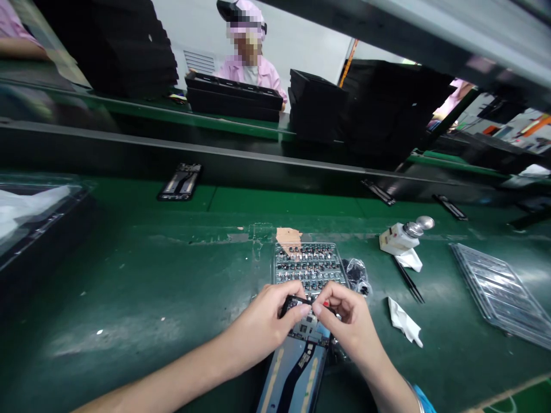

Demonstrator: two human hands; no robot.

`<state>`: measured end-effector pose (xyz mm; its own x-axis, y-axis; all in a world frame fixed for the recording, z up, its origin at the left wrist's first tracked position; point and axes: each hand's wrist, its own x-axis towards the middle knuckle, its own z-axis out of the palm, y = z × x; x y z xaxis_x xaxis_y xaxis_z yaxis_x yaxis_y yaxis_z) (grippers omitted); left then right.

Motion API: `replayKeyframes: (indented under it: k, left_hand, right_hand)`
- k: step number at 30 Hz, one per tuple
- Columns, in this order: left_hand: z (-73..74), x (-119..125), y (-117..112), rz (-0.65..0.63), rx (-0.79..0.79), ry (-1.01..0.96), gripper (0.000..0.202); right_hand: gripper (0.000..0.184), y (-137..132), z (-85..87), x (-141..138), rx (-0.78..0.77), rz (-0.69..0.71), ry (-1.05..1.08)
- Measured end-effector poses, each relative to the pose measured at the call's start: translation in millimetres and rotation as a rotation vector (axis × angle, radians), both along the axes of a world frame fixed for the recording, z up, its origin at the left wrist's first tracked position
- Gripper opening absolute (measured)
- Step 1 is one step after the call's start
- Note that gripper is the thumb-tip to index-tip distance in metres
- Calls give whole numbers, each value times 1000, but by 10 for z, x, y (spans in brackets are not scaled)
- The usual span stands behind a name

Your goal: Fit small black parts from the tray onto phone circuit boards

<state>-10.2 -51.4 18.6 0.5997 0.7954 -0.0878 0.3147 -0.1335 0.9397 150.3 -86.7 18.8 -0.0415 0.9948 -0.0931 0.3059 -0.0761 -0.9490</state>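
Observation:
My left hand [269,321] and my right hand [346,324] meet over the top end of an opened phone chassis [297,367] that lies on the green bench. Both hands are closed in a pinch on a small dark part [297,301] held between their fingertips, just above the chassis's circuit board. Directly behind the hands lies a clear tray of small components [310,267]. A crumpled clear bag [358,274] sits at the tray's right side.
A white dispenser bottle with a metal top [404,235], black tweezers [408,281] and white wipes [404,324] lie to the right. Clear trays [501,289] sit far right. Another phone frame [181,182] rests on the conveyor. A person in pink works across the line.

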Motion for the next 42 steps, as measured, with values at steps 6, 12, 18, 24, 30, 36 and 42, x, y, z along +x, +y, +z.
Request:
replayKeyframes:
  k: [6,12,18,24,30,36,42]
  left_hand:
    - [33,-41,43,29,56,64,16]
    - [40,-60,-36,89,260,111,58]
    - [7,-35,-176,30,673,261,75]
    - [30,-80,73,-367,-393,-591,57]
    - [-53,-33,128,-505,-925,-841,62]
    - [-30,-44,118,-523,-969,-870,63]
    - [-59,1,119,-499,-1015,-873,60]
  right_hand:
    - [22,-12,-28,-61,-17,-28,113]
    - [26,13,7,-6,-118,-191,351]
    - [17,28,13,76,-98,-211,552]
    - [21,-36,67,78,89,-226,305]
    - [17,-95,111,13,32,-123,325]
    - [18,-96,130,-9,49,-119,323]
    - [20,-89,50,10,32,-142,308]
